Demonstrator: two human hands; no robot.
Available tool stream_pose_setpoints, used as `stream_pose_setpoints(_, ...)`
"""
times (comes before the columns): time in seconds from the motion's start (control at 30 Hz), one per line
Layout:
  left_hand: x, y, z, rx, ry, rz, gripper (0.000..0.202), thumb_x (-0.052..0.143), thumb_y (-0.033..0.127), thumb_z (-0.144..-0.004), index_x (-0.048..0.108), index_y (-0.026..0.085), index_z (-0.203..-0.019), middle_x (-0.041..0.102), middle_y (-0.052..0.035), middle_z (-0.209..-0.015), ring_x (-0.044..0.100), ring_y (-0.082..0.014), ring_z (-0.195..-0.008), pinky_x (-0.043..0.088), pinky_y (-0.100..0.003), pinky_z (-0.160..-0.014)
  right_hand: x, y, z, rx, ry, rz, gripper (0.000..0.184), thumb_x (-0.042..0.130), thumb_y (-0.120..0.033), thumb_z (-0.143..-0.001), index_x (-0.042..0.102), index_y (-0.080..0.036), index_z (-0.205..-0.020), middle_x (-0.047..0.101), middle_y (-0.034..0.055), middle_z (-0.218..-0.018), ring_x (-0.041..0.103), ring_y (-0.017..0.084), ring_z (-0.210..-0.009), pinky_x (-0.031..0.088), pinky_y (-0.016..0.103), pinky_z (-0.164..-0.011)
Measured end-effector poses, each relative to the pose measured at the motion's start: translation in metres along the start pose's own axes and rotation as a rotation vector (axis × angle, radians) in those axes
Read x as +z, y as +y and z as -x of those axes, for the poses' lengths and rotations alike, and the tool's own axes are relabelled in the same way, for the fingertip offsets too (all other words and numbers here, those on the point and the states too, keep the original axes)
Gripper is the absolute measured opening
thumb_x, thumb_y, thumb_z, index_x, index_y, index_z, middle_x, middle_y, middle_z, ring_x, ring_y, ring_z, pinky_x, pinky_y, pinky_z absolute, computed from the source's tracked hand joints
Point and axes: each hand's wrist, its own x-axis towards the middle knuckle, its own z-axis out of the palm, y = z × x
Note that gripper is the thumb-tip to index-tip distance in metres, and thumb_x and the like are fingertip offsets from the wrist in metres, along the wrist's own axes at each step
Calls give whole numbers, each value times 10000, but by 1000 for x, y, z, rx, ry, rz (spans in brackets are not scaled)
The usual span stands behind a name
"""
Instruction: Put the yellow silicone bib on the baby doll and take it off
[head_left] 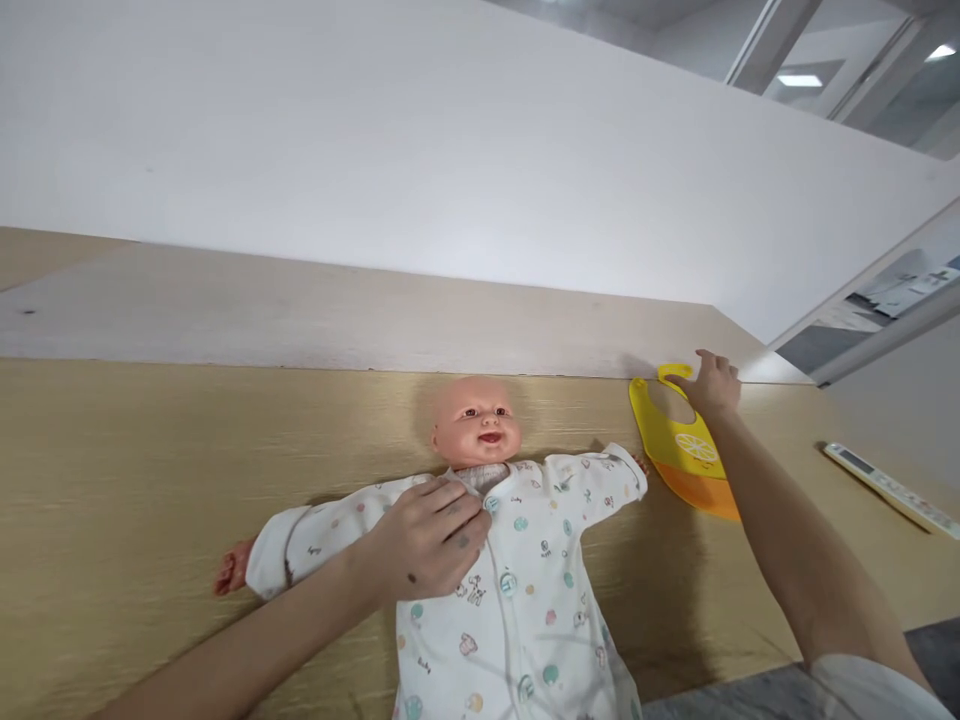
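A baby doll [476, 425] lies on its back on a golden wood-grain tabletop [135, 470], its arms spread and its bald head toward the far side. It wears a white long-sleeved romper [525, 630] with a small coloured print. My left hand [424, 540] lies across the romper's chest and upper sleeve, its fingertips near the collar. To the right of the doll, a yellow and orange silicone bib [682, 450] lies flat. My right hand [712, 385] is at the bib's top end, with its fingers closed on the neck strap.
A white remote control [892, 490] lies at the right of the tabletop. A pale wood panel [300, 310] and a tall white board [375, 130] rise behind the table. A grey floor [930, 660] shows at the lower right corner.
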Motion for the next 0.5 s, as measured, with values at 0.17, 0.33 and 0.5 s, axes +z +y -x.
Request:
stream_pose_setpoints(0.17,-1,0,0,-19,-4,36,176,469,50,-784,620,129,-829,632,-46,-710,584,-143,-695,504,-281,-658,4,-10,-11,131,28,-85,714,652,-464,-733,480,-110,-1329,479,206,-1287,450,356,-1142,374,434,-922)
stream_pose_setpoints(0.33,-4,-1,-3,-38,-19,53,182,477,26,-768,613,120,-843,642,-51,-721,587,-156,-691,508,-296,-644,6,-25,5,77,1,-371,389,506,-345,-752,643,-119,-1038,635,135,-990,574,231,-897,433,366,-850)
stream_pose_setpoints(0.5,-2,-1,2,-58,-44,52,183,484,45,-770,598,138,-879,650,-42,-749,593,-155,-715,507,-300,-647,0,-52,51,-162,-73,-481,309,501,-373,-777,667,-173,-944,682,68,-928,613,175,-811,459,297,-774)
